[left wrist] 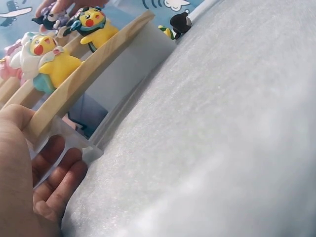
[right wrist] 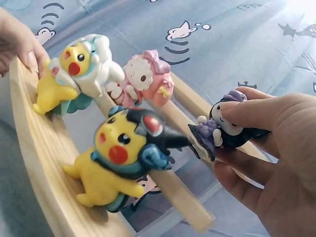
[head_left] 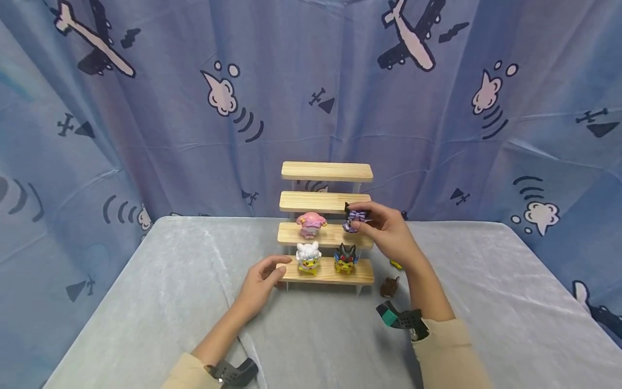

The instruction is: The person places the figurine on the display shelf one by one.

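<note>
A wooden four-tier display stand [head_left: 323, 278] with clear supports is on the table. My left hand [head_left: 259, 283] grips the left end of its lowest board, the fingers around the clear support in the left wrist view. My right hand [head_left: 391, 235] pinches a black-and-purple figurine [right wrist: 230, 123] between thumb and fingers, over the right end of the second board from the bottom. A pink figurine [head_left: 311, 225] stands on that board's left side. On the lowest board are a yellow figurine in a white hood [head_left: 308, 256] and a yellow figurine in a black hood [head_left: 345, 258].
To the right of the stand, a small brown figurine [head_left: 389, 287] lies on the grey cloth-covered table [head_left: 146, 302]. A yellow object [head_left: 396, 265] beyond it is partly hidden by my right forearm. Behind everything hangs a blue patterned curtain [head_left: 291, 108].
</note>
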The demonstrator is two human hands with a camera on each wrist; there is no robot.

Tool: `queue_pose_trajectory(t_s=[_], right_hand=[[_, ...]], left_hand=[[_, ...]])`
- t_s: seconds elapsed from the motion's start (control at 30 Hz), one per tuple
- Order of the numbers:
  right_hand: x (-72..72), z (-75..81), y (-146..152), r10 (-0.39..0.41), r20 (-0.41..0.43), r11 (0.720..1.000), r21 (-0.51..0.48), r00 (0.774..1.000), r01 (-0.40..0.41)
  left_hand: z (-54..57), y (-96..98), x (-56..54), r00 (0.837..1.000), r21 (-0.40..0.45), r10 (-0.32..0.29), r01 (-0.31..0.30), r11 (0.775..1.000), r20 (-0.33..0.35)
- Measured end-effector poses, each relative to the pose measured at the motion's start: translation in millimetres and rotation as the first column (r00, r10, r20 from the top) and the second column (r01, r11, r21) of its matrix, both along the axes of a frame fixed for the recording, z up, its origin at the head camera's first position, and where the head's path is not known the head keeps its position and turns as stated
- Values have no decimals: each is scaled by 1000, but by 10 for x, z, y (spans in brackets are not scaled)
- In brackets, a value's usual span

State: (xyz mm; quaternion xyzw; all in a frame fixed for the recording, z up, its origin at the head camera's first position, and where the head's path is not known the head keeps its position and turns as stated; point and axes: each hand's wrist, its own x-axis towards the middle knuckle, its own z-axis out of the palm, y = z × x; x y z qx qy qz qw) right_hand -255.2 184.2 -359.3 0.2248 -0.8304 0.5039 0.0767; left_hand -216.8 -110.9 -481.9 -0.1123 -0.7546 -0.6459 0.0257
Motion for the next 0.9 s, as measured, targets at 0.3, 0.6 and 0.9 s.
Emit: queue_pose_trajectory(t_s=[0.3,0.6,0.9], right_hand=[[-44,-56,-5,16,46,1000,2,999,-16],[-75,-112,-5,36,85,999,12,996,-37],[-80,-116,-18,35,91,999,14,995,-36]], left_hand=[[6,-8,5,1000,-3,3,-2,1000,12],[8,-1,3,1000,-11,4,-3,1000,12],[11,-4,-1,1000,-6,-1,1,1000,-3]])
